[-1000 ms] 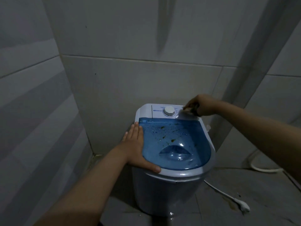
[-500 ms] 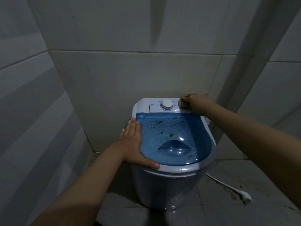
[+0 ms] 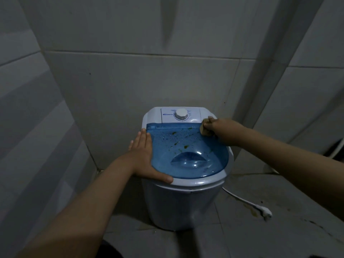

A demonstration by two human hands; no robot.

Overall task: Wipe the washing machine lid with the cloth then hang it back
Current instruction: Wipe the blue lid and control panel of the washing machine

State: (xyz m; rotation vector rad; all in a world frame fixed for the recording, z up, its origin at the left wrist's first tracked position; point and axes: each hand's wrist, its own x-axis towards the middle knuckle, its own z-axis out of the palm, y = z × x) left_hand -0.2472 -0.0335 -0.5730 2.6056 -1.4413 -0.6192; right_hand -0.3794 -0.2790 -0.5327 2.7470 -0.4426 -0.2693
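Observation:
A small white washing machine (image 3: 186, 203) stands in a tiled corner. Its translucent blue lid (image 3: 188, 161) is closed and carries water drops and green-brown specks. My right hand (image 3: 221, 130) is closed around a small bunched tan cloth (image 3: 204, 129) and presses it on the lid's back right corner, just in front of the white control panel. My left hand (image 3: 144, 157) lies flat with fingers together on the machine's left rim, thumb along the front edge.
A white dial (image 3: 181, 114) sits on the control panel. A white power cord with plug (image 3: 265, 210) lies on the stained floor to the right. Tiled walls close in behind and on the left. A hose shows at the far right edge (image 3: 337, 151).
My right hand has brought the cloth from the control panel's right end forward onto the lid's back right corner. My left hand has stayed on the left rim.

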